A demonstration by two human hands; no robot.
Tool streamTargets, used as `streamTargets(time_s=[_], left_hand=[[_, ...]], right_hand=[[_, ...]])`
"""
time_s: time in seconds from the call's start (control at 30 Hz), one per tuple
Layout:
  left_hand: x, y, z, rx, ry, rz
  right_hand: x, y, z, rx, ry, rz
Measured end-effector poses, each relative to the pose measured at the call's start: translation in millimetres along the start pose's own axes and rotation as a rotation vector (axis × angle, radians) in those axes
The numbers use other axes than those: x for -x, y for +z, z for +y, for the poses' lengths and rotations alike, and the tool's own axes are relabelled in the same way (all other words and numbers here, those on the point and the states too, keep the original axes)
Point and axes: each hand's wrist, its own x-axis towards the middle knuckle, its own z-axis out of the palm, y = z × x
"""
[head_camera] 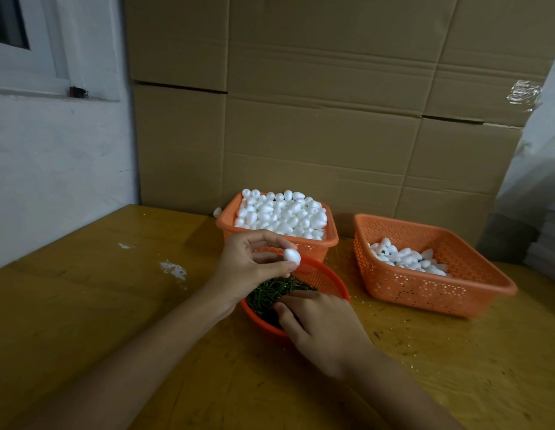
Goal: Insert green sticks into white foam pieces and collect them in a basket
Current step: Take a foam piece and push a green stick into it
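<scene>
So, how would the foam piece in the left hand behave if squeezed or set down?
Probably very light: the left hand merely pinches the foam piece. Its egg shape suggests it would roll on the table. Foam likely dents under hard squeezing.

Green sticks (274, 293) fill the near round bowl (332, 280). Foam pieces (282, 212) heap the far basket (313, 248); fewer lie in the right basket (425, 290). One piece (292, 256) is held above the bowl.
</scene>
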Motion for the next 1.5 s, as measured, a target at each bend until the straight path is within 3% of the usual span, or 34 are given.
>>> streamTargets(time_s=[1.5], left_hand=[[0.5, -2.3, 0.8, -0.133, 0.063, -0.071]], right_hand=[[0.3, 2.1, 1.8, 0.010, -0.018, 0.007]])
